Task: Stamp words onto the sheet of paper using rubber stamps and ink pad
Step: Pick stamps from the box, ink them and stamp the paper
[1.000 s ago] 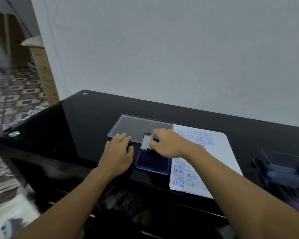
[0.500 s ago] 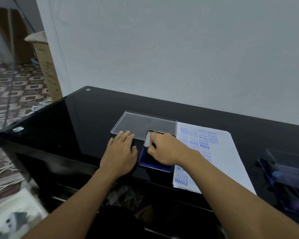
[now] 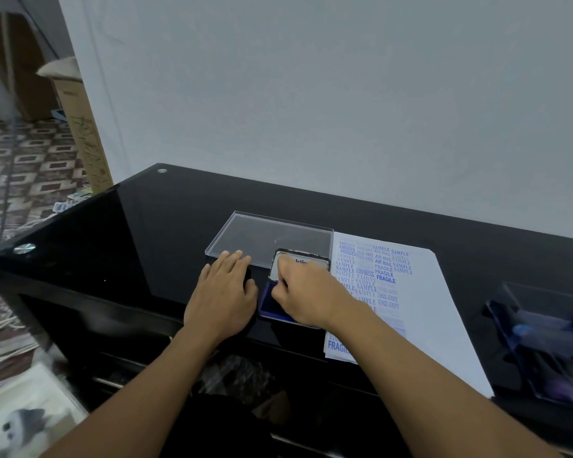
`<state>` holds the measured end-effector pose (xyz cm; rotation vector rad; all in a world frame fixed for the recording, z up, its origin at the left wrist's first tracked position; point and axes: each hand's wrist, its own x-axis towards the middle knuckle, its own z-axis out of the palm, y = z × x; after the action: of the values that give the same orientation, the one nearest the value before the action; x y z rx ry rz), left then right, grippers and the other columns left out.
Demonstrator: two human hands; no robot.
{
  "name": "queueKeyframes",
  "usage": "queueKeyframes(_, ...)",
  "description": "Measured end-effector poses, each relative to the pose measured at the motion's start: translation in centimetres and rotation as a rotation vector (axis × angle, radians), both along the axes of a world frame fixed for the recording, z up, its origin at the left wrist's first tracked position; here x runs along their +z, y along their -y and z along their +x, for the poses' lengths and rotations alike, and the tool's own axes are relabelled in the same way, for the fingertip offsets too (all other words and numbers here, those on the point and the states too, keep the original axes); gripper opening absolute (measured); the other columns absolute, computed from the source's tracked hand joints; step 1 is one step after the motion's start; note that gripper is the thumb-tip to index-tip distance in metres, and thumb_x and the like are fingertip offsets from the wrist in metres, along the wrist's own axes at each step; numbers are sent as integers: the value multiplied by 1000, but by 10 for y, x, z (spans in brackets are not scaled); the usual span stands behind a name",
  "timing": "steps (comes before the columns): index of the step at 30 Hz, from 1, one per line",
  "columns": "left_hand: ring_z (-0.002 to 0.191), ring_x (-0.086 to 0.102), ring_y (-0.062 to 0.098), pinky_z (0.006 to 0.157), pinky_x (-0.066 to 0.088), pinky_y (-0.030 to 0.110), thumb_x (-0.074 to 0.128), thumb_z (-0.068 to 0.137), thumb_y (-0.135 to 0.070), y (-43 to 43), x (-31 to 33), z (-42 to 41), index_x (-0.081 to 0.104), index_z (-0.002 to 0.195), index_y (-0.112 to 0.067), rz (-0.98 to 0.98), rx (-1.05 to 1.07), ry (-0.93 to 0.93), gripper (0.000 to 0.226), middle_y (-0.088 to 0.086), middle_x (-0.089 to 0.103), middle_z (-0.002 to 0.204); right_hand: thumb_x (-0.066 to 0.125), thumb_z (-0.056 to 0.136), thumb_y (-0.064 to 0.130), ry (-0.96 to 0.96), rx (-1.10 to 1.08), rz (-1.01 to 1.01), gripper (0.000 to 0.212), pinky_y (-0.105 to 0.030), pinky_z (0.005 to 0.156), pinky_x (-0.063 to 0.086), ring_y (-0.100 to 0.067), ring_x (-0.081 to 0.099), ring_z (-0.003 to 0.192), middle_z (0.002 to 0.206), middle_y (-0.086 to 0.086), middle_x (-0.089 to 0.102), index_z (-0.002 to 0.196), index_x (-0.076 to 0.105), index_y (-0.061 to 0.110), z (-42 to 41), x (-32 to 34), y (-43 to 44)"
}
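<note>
- Left hand (image 3: 224, 297) lies flat, fingers straight, on the black worktop (image 3: 146, 246).
- Right hand (image 3: 306, 292) curls over the open blue ink pad (image 3: 267, 304); whether it grips anything cannot be told.
- Stamped sheet of paper (image 3: 437, 305) lies just right.

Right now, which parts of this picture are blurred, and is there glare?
Head view: the blue case at the right edge is smeared; the black glass table mirrors the wall softly, without harsh glare; upper words on the paper are readable.
</note>
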<state>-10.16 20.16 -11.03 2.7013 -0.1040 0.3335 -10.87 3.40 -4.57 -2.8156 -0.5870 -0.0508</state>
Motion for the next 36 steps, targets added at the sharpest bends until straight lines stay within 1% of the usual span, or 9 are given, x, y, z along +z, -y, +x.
queueKeyframes(4,151,10,14,124,13,41,36,102,-34,0,-1,0,31,153,-21,5,1,4,53,-3,24,162,44,96,25,19,3,9,17,-35,55,29,-32,47,70,76,-8,49,85,35,16,-3,-1,0)
queueKeyframes(8,151,11,14,123,13,41,36,102,-33,0,0,0,31,153,-20,8,0,7,53,-3,24,162,44,97,26,24,8,6,17,-35,56,30,-30,47,69,75,-8,49,86,35,16,-2,-2,1)
queueKeyframes(10,151,10,14,124,12,41,36,102,-33,1,-1,0,31,153,-21,5,1,2,53,-3,23,162,44,97,26,20,8,1,17,-34,54,29,-28,45,66,71,-5,45,85,34,17,0,-2,1)
queueKeyframes(12,151,10,14,124,12,41,35,102,-34,0,-1,0,30,153,-21,5,1,-1,53,-3,23,162,44,97,26,1,7,5,17,-34,54,30,-26,44,65,69,-3,42,85,35,17,2,-2,2)
queueKeyframes(15,151,10,15,124,12,41,35,103,-34,0,-1,0,30,153,-21,8,-2,0,52,-3,23,162,45,97,28,-18,8,21,16,-35,58,35,-23,46,65,72,-4,47,88,38,18,4,-1,2)
queueKeyframes(21,151,10,15,124,12,41,35,103,-34,-1,-1,0,30,153,-20,6,-5,-3,52,-3,23,162,45,98,28,-13,1,20,15,-35,61,39,-28,50,71,77,-7,51,91,39,16,2,-1,2)
queueKeyframes(27,151,10,15,124,12,40,35,102,-33,0,-1,-1,30,153,-20,2,-3,0,53,-3,23,162,44,97,24,32,8,-3,15,-35,61,34,-33,48,72,81,-12,53,89,35,15,-5,-2,0)
queueKeyframes(31,151,10,15,124,12,41,35,103,-33,-1,0,0,30,153,-20,8,-8,-5,52,-2,22,162,44,97,22,53,26,-23,15,-36,62,33,-33,44,73,89,-18,60,89,33,14,-8,-1,-1)
queueKeyframes(36,151,11,15,124,12,40,35,103,-33,0,0,0,30,153,-19,4,-9,-3,53,-2,23,162,44,96,23,18,6,-10,14,-36,61,34,-34,46,73,80,-11,51,90,35,15,-2,-2,0)
